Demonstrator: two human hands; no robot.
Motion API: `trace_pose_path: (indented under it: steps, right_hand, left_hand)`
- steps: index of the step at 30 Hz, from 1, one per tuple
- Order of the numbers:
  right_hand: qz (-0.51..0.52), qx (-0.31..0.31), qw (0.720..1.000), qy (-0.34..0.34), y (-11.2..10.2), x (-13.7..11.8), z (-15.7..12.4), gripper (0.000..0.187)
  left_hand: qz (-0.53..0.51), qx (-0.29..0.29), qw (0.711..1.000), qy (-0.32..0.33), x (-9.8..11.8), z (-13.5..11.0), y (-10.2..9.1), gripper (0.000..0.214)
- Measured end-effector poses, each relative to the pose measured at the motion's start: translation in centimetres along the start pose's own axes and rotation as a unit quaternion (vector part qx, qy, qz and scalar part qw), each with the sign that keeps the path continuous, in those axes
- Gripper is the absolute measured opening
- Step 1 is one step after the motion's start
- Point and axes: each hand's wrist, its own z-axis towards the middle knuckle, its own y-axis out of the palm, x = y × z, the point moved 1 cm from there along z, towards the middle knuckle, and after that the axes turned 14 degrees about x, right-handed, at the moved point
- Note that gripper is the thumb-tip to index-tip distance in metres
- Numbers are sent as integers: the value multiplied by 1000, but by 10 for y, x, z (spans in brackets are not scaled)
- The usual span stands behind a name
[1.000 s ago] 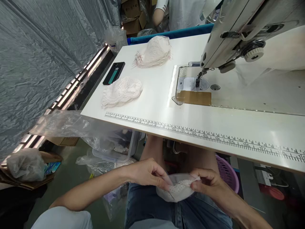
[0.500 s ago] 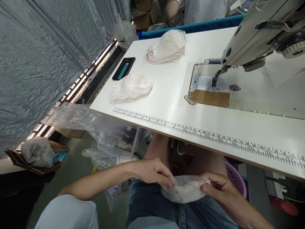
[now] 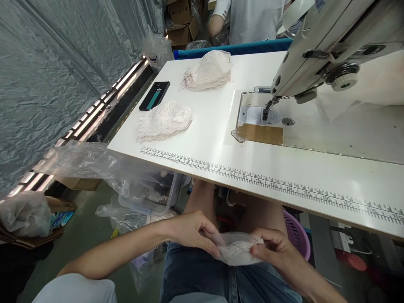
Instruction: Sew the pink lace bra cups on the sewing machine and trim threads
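Note:
Above my lap, both hands hold a white lace-trimmed fabric cup (image 3: 237, 250) with sheer edges. My left hand (image 3: 202, 235) pinches its left end, the fingertips partly hidden by the cloth. At its right end my right hand (image 3: 271, 246) grips it between thumb and fingers. On the table, a stack of white lace pieces (image 3: 166, 121) lies nearest the left front. Farther back sits a pile of cream fabric cups (image 3: 208, 70) with loose threads at its edges.
A sewing machine (image 3: 315, 50) stands over the right of the white table (image 3: 202, 139), whose front edge bears a printed ruler. A black phone (image 3: 154, 96) lies at the left edge. Below are a clear plastic bin (image 3: 172, 195) and a purple basket (image 3: 296, 233). Another person (image 3: 252, 21) is behind the table.
The view has shifted, so the table and machine appear farther left. My hands still hold the fabric cup, and the left fingers have shifted slightly at its end.

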Motion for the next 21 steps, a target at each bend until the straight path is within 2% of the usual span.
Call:
trace_pose_path:
  steps: [4,8,12,17,21]
  right_hand:
    - [-2,-15,1000,-18,7,-5,-4,18]
    - [-22,-34,997,-67,6,-8,-5,17]
    - [-37,-46,994,-90,3,-9,-5,18]
    - [-53,-78,991,-90,8,-13,-4,22]
    - [-62,-64,992,-94,11,-15,-4,24]
  left_hand:
    - [25,50,998,29,9,0,10,38]
    - [29,90,994,51,14,2,18,28]
    - [60,85,993,54,15,4,16,21]
    - [41,65,996,38,13,5,13,19]
    - [32,65,997,24,12,4,11,20]
